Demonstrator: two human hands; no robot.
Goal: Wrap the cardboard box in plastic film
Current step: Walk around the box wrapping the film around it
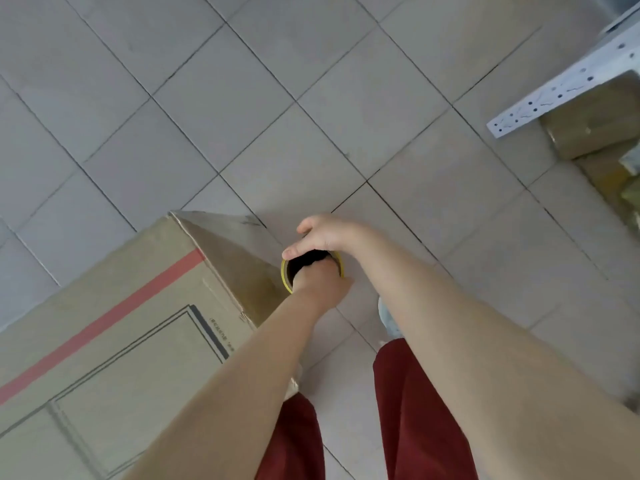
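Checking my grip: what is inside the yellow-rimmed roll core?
Left hand fingers reach down into the roll core; right hand caps its far rim. The interior is dark, fingertips hidden.

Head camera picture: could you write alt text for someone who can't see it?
Seen from above, a person's left hand and right hand grip a yellow-rimmed roll of plastic film beside the corner of a large brown cardboard box with a red stripe. The box stands on a grey tiled floor, with the person's dark red trousers below.
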